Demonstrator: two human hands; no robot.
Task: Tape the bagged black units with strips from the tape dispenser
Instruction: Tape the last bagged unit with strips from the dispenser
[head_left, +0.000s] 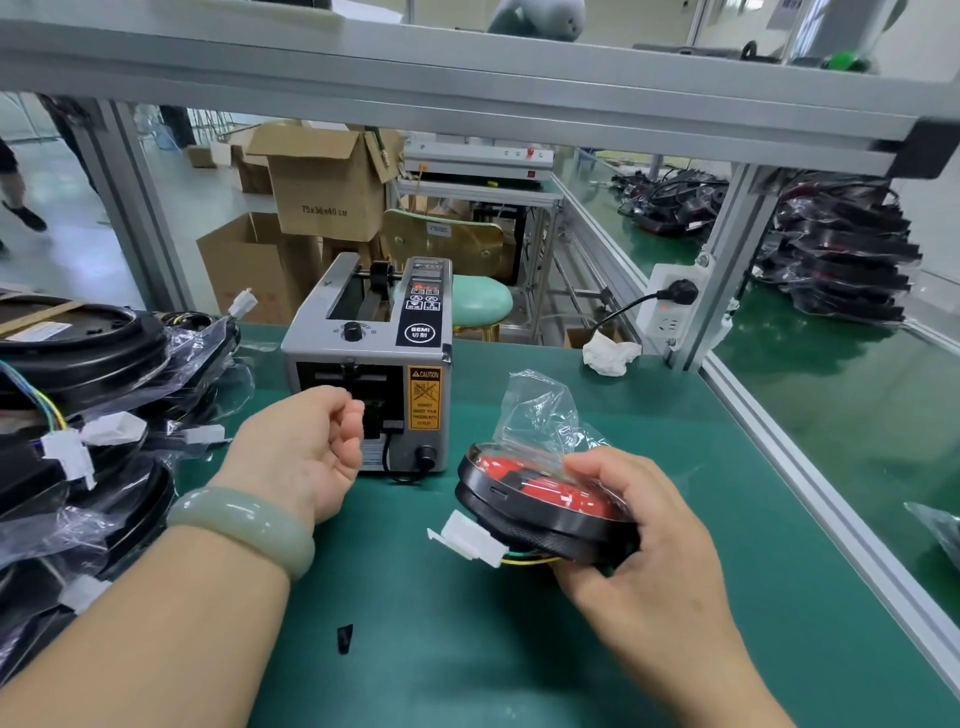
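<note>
Your right hand grips the bagged black unit, probably stiff but slippery, by its rim; left hand curled, contents unclear.

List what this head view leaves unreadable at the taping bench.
- Head view: any strip at the outlet of the tape dispenser, hidden behind the curled fingers of the left hand.
- Underside of the bagged black unit, covered by the right hand gripping it.
- The pile of bagged units, cut off by the left edge; count unknown.
- Print on the control panel, too small.
</note>
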